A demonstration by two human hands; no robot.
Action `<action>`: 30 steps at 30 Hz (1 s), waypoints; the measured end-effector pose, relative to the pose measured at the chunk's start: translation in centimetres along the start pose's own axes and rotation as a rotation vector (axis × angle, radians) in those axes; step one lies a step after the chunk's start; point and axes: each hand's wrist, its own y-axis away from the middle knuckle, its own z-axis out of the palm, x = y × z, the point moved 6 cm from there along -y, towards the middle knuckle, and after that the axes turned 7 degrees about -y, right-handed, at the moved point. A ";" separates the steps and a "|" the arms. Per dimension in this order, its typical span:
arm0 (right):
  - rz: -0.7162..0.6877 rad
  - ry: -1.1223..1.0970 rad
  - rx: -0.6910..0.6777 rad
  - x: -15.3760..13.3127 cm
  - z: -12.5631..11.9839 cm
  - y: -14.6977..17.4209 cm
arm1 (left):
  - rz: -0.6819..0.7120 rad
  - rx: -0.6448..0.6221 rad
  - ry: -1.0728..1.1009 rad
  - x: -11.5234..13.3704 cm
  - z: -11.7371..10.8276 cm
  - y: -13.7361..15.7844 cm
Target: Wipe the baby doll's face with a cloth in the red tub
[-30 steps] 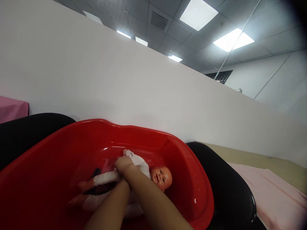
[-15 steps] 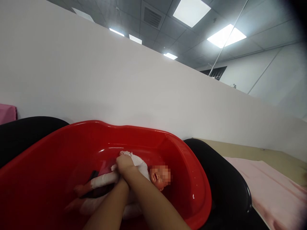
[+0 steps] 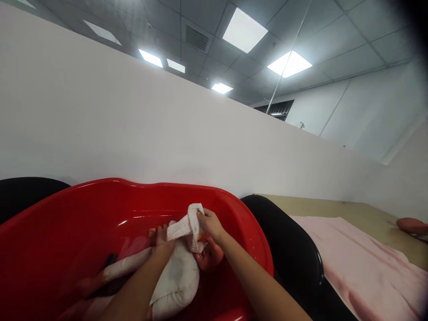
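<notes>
A baby doll with a white cloth body lies on its back in a red baby bathtub, its head toward the right end. My right hand pinches a white ribbed cloth, which looks like a small garment, and holds it up over the doll's chest and part of its head. My left hand is closed round the doll's arm beside the cloth's lower end; the doll's small hand pokes out beyond my fingers. My left forearm covers part of the doll's legs.
Black padded shapes flank the tub on both sides. To the right, a pink cloth lies on a beige surface, with a reddish-brown rounded object at the far edge. A white partition stands behind the tub.
My hands, close together over the doll's chest before, are now apart. The right has moved right and up with the white cloth, which now covers part of the doll's head. The view has shifted right.
</notes>
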 end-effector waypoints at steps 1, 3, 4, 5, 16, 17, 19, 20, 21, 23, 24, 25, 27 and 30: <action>0.005 -0.040 0.041 0.4 -1.6 -0.1 | -0.001 -0.045 -0.070 -0.3 0.3 -0.1; 0.038 -0.124 0.182 1.7 -4.5 -0.4 | -0.008 -0.112 -0.160 -1.0 0.8 -0.1; 0.057 -0.176 0.268 2.5 -5.7 -0.7 | -0.012 -0.139 -0.169 -1.3 1.0 -0.2; 0.072 -0.237 0.351 3.2 -6.7 -0.9 | -0.017 -0.168 -0.184 -1.6 1.2 -0.2; 0.070 -0.436 0.433 5.2 -7.4 -3.4 | 0.012 -0.296 -0.148 -2.8 2.5 -0.5; 0.077 -0.441 0.425 5.3 -7.3 -3.4 | 0.009 -0.295 -0.142 -2.9 2.8 -0.7; 0.090 -0.451 0.406 5.3 -7.0 -3.5 | -0.003 -0.289 -0.137 -3.3 3.4 -1.0; 0.094 -0.455 0.396 5.2 -6.8 -3.5 | -0.008 -0.290 -0.133 -3.4 3.5 -1.1; 0.098 -0.458 0.388 5.1 -6.7 -3.5 | -0.010 -0.295 -0.126 -3.6 3.5 -1.1; 0.099 -0.478 0.373 4.5 -6.2 -3.2 | -0.008 -0.303 -0.114 -3.8 3.1 -0.9; 0.098 -0.509 0.364 4.1 -6.0 -2.9 | -0.009 -0.308 -0.102 -3.8 2.8 -0.8; 0.097 -0.565 0.347 3.5 -5.7 -2.6 | -0.012 -0.308 -0.084 -3.9 2.3 -0.6; 0.088 -0.747 0.290 1.9 -4.9 -1.8 | -0.032 -0.305 -0.032 -4.0 1.6 -0.3; 0.058 -1.032 0.177 -1.6 -4.0 0.2 | -0.090 -0.281 0.055 -4.0 1.2 -0.3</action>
